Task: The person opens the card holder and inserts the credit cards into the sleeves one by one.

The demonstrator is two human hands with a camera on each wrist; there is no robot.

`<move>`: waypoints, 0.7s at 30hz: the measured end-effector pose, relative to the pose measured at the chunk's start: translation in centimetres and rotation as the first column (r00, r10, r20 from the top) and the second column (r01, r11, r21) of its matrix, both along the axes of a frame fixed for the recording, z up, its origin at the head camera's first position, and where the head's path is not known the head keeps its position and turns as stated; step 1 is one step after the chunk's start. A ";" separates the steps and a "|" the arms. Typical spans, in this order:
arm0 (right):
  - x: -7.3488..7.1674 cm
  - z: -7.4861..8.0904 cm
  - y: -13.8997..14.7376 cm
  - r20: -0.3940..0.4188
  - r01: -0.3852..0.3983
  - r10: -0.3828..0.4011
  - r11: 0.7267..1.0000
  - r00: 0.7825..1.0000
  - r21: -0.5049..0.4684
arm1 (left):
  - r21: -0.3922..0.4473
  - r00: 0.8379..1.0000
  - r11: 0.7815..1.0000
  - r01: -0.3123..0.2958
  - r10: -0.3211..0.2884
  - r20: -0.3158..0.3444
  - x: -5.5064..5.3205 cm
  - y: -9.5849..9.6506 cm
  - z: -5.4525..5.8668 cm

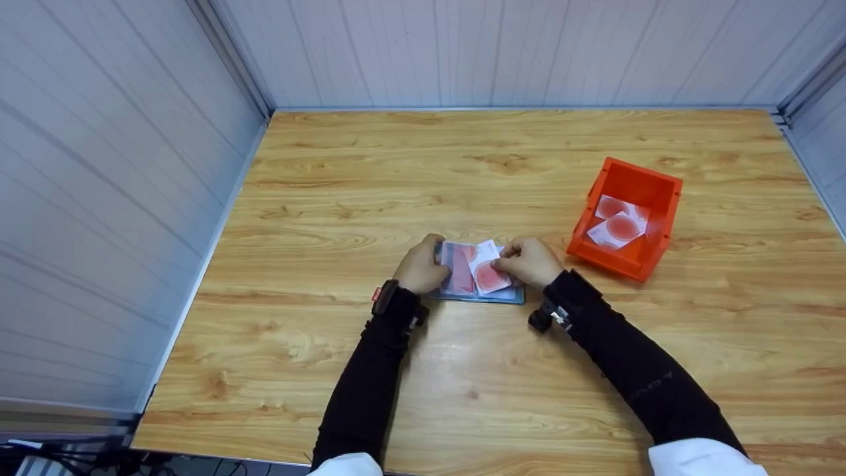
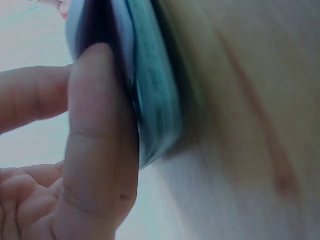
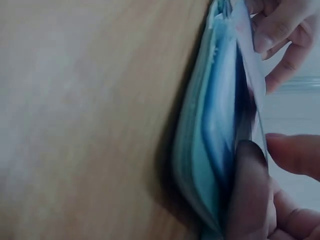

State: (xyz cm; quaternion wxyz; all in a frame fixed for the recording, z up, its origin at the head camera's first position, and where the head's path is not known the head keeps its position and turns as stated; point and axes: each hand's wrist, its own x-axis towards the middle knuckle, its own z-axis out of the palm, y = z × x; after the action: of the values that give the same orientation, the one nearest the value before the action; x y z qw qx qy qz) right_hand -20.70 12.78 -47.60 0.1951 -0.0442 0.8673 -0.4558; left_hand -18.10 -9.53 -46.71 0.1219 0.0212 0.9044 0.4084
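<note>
A card holder booklet (image 1: 505,296) with clear plastic pockets lies open on the table, its bluish-green edge (image 2: 155,85) showing in the left wrist view. My left hand (image 1: 421,266) grips its left side, thumb on the inner page. Between thumb and fingers, my right hand (image 1: 533,263) pinches a white card (image 1: 488,254) with a red circle. The card is tilted over the middle of the booklet. In the right wrist view the pages stand slightly apart, and a right finger (image 3: 250,185) is behind the card. A pinkish card (image 1: 462,272) shows in the left pocket.
To the right of the hands stands an orange bin (image 1: 624,261) holding several white cards (image 1: 615,231) with red circles. The wooden table (image 1: 370,172) is bordered by pale panel walls at the back and left (image 1: 132,165).
</note>
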 end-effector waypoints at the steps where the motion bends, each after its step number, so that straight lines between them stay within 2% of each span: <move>1: 0.0 0.1 -0.1 0.000 -0.006 0.006 1.000 1.000 0.005 | -0.001 1.000 1.000 0.001 -0.001 -0.001 0.0 0.0 0.0; 9: 0.1 -0.2 -0.8 -0.005 -0.041 0.041 0.996 0.999 -0.074 | -0.010 1.000 1.000 0.004 -0.004 -0.004 0.0 0.0 0.1; 15: 0.2 -0.2 -1.4 0.029 -0.035 0.038 0.994 0.999 -0.103 | -0.002 1.000 1.000 0.004 -0.004 -0.001 0.0 0.0 0.1; 21: 0.3 -0.1 -1.8 0.072 -0.063 0.072 0.992 0.995 -0.109 | 0.010 1.000 1.000 -0.001 0.001 0.013 0.1 0.0 0.0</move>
State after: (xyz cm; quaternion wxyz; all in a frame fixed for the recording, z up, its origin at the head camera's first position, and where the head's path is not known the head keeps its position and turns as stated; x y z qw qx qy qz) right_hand -20.44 10.98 -47.66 0.2405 -0.0666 0.8317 -0.4959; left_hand -18.03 -9.55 -46.68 0.1273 0.0190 0.9015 0.4132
